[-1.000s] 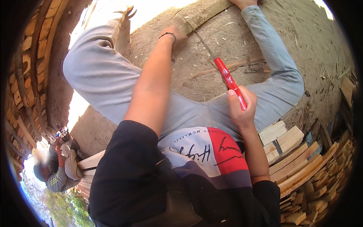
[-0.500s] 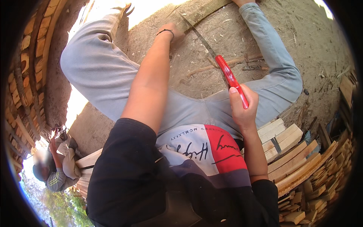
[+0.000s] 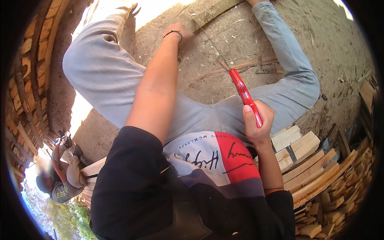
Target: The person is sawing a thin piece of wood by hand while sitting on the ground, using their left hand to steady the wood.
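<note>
My right hand [image 3: 259, 120] is closed round the red handle [image 3: 245, 94] of a handsaw, its thumb lying along the top. The saw's thin blade [image 3: 216, 49] points away from me and appears almost edge-on, its far end reaching a wooden board [image 3: 216, 15]. That board lies on the ground between my feet. At its near left end my left hand [image 3: 179, 32], with a dark cord round the wrist, is closed on the wood. Its fingertips are hidden from this angle.
A thin stick [image 3: 244, 66] and wood chips lie on the dirt between my legs. Stacked planks [image 3: 304, 148] are at my right, with a heap of offcuts [image 3: 348, 192] behind. More timber [image 3: 30, 72] lines the left. Another person [image 3: 60, 180] sits at the lower left.
The saw has been drawn back toward me, its handle now slightly nearer, and its blade looks thinner. My left hand has shifted very slightly; the board stays in place.
</note>
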